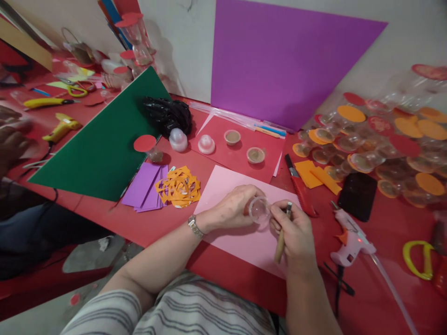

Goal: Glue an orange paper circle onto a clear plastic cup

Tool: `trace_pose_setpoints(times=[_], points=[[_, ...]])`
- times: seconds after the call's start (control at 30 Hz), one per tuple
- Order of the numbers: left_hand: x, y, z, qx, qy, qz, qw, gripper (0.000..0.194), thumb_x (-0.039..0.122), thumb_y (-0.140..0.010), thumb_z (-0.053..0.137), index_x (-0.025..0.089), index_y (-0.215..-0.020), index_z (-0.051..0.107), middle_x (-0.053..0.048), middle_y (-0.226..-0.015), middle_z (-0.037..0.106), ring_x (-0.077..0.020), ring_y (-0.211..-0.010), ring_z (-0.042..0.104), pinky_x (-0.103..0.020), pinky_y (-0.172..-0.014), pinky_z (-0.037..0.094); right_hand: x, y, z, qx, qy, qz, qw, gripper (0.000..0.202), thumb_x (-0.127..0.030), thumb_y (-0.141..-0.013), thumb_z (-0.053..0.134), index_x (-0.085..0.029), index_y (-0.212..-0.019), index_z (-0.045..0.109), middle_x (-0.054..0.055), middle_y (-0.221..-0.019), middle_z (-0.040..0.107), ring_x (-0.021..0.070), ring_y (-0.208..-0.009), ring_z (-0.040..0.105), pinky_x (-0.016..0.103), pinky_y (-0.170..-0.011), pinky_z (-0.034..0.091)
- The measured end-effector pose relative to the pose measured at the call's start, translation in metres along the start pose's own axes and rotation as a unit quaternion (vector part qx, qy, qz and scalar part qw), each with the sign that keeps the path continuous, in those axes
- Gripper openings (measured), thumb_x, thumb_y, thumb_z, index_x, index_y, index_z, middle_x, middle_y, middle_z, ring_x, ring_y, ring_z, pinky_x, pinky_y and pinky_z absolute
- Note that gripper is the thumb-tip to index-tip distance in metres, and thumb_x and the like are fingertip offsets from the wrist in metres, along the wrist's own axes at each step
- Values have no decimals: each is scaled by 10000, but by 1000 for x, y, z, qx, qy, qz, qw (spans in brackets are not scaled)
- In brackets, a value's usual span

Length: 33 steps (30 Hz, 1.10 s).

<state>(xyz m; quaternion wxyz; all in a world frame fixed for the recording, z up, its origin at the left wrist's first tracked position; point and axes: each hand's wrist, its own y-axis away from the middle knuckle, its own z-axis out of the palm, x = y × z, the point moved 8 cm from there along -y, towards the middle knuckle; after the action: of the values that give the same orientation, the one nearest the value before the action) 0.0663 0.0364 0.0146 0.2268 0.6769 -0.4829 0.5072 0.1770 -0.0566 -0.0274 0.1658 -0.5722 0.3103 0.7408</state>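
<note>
No readable text, no legible labels, brands, numbers or signs on anything

Clock hours run round the colourless, see-through cup (259,211). The tool (280,247) at five has a tan handle. The sheet (240,244), showing at six, is plain pink. Twelve: purple board (279,60). Two: red and orange discs (405,145). Three: black phone (358,195). Seven: white shirt (209,302), dark stripes. Nine: purple strips (143,184). Ten: green board (104,144). The table (387,298) is red throughout.

Craft wkshp: glue guns (355,239), cardstk (289,60)
</note>
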Motion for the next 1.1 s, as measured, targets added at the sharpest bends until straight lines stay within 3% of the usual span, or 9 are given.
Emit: trace_pose_setpoints(times=[0.23,0.6,0.87,1.0,1.1], points=[[2,-2,-4,13,0,32,999,321,183,-766,748,174,-1041,584,-86,-1060,637,-213,-996,611,-339,-899,514,0,0,2,1,-35,5,999,431,-494,-627,875,-195,-651,566,-78,-516,450,35,-408,361,155,-390,280],[-2,-2,-6,1,134,-15,991,385,212,-772,780,184,-1125,630,-95,-1171,682,-244,-1133,640,-378,-1006,490,-2,4,8,-26,-75,39,996,458,-487,-573,895,-189,-622,550,-77,-516,469,15,-364,337,138,-366,249],[1,-1,-14,85,-10,17,996,349,143,-770,722,187,-1097,610,-72,-1093,674,-219,-1039,636,-357,-935,517,2,0,1,16,-40,-1,999,429,-506,-638,879,-193,-700,591,-62,-558,534,38,-400,404,157,-380,300],[1,-2,-7,93,-104,17,990,270,166,-795,707,183,-1050,620,-78,-1054,682,-245,-1057,612,-404,-992,486,4,-1,-3,30,-26,-8,999,404,-477,-649,883,-190,-712,606,-79,-522,497,42,-409,412,152,-389,313],[1,-3,-6,95,-102,14,990,273,194,-788,729,179,-1039,624,-80,-1040,683,-248,-1037,615,-408,-984,489,2,-1,-2,19,-33,-2,999,417,-492,-633,885,-189,-709,609,-71,-538,514,40,-408,420,154,-392,318]])
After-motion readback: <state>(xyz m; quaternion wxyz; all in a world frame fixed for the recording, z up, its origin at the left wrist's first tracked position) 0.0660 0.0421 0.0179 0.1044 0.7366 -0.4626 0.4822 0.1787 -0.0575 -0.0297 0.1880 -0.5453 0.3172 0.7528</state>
